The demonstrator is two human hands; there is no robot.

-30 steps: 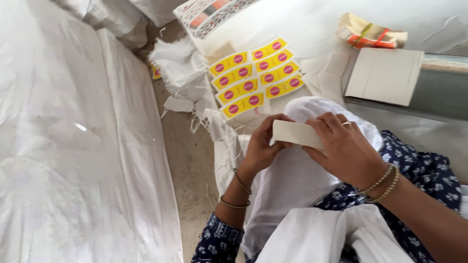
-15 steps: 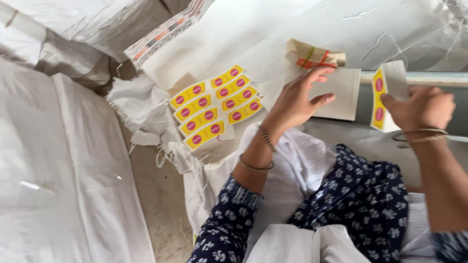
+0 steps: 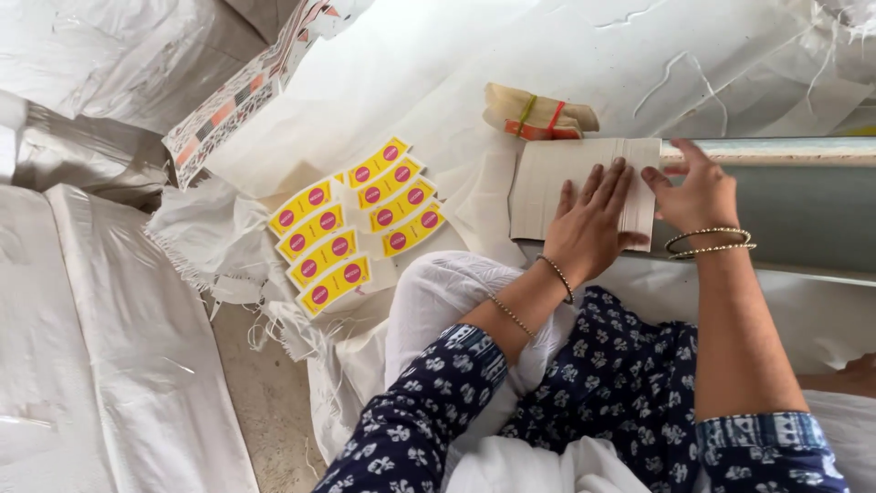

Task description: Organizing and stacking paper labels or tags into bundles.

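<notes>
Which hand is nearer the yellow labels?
Left. The left hand lies flat on the card stack, right of the yellow labels; the right hand is farther right, at the stack's edge.

Informal packing workshop, I sit on the floor. White woven sacks (image 3: 109, 347) spread around me, rows of yellow labels with pink dots (image 3: 356, 219) laid out, a stack of flat card pieces (image 3: 547, 183), bare concrete floor (image 3: 265, 402).
</notes>
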